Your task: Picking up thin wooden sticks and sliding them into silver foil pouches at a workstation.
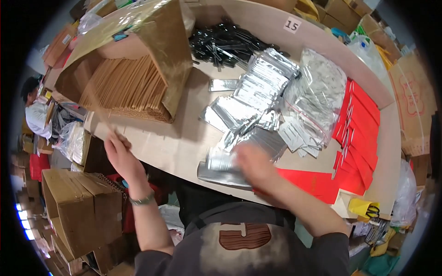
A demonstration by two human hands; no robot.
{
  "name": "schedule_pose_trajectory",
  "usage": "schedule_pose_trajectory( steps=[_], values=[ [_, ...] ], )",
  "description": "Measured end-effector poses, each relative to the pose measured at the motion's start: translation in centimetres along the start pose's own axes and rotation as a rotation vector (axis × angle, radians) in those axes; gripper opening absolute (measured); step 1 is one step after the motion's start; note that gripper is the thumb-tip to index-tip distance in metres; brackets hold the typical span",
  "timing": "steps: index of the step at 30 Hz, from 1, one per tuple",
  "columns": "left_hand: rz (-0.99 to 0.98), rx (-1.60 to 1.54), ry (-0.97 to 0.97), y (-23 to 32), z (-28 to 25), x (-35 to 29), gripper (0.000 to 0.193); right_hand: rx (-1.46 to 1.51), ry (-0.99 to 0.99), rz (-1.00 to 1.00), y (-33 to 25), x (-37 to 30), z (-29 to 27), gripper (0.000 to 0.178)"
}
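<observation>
My left hand point(119, 149) is closed on the lower end of a thin, flat brown piece point(100, 112), seen nearly edge-on and blurred; it looks like a kraft envelope. It stands up in front of a tilted cardboard box point(177, 60) packed with a row of similar brown envelopes point(126, 87). My right hand point(255, 162) is smeared by motion over flat silver packets point(221, 172) at the table's near edge. Whether its fingers grip anything cannot be made out. Beyond it, more silver foil packets point(260, 85) lie in overlapping stacks.
Black long-handled items point(225, 43) are heaped at the back. A clear plastic bag point(317, 87) and loose white cards point(299, 138) lie right of the foil. Red envelopes point(361, 138) overlap at the right, near a raised table wall point(389, 112). Cardboard boxes point(83, 207) stand lower left.
</observation>
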State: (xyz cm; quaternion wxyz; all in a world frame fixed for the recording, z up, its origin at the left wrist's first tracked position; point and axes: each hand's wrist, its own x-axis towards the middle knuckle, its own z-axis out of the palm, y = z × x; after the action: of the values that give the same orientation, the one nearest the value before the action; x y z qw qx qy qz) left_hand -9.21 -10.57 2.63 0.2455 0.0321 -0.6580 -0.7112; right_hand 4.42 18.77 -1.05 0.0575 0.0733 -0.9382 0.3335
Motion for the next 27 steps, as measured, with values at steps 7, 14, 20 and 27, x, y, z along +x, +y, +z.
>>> schedule_pose_trajectory(
  steps=[7, 14, 20, 27],
  values=[
    [-0.362, 0.232, -0.996, -1.9, -3.6, -6.7, 0.007, -0.010, 0.123, -0.125, -0.8, -5.3, -2.0, 0.023],
    [-0.009, 0.454, -1.145, -2.4, 3.5, -13.4, 0.012, -0.117, -0.046, -0.201, 0.7, -6.9, -1.0, 0.034],
    [-0.016, 0.607, -0.888, -2.3, 6.4, -16.6, 0.018, -0.255, -0.022, -0.046, 0.3, -7.0, -1.3, 0.041],
    [0.706, 0.786, -1.308, 1.0, 7.4, -14.1, 0.056, -0.026, -0.076, -0.167, 0.5, -6.3, -3.5, 0.029]
  ],
)
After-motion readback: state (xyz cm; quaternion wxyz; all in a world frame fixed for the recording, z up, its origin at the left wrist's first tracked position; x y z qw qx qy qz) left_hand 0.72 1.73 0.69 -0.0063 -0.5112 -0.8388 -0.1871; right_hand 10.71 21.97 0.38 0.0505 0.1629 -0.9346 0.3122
